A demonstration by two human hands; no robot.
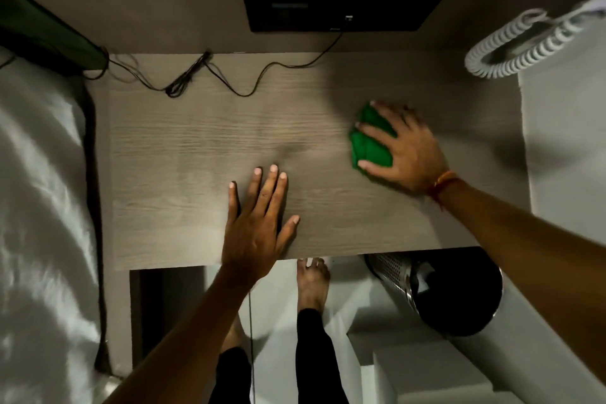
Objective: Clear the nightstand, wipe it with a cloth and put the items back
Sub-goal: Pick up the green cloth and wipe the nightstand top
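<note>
The nightstand is a light wood-grain top filling the middle of the head view. A crumpled green cloth lies on its right part, pressed flat under my right hand, whose fingers spread over it. My left hand rests palm down on the top near the front edge, fingers apart, holding nothing. A thin black cable trails along the back of the top.
A black wall panel sits above the nightstand with the cable plugged in. White bedding lies at left. A coiled white phone cord hangs at upper right. A perforated metal bin stands below right, by my bare foot.
</note>
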